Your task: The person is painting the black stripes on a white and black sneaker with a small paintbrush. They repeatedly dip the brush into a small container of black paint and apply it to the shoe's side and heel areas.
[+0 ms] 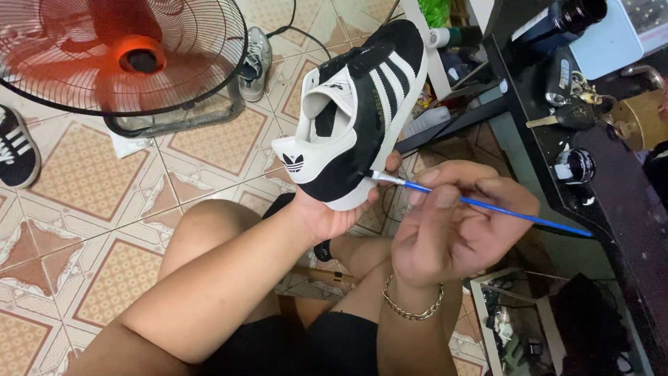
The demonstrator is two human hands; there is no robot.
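Note:
A black suede sneaker (362, 104) with white stripes, white heel tab and white sole is held up in the middle of the view, heel toward me. My left hand (330, 212) cups it from below at the heel. My right hand (452, 219), with a chain bracelet at the wrist, pinches a thin blue paintbrush (487, 204). The brush's tip touches the black side of the sneaker just above the sole, near the heel.
A standing fan (125, 56) with orange blades stands on the tiled floor at upper left. Another black sneaker (15, 150) lies at the left edge, a grey shoe (256, 63) behind the fan. A dark table (626, 202) on the right bears a small paint jar (575, 166), keys and a bottle.

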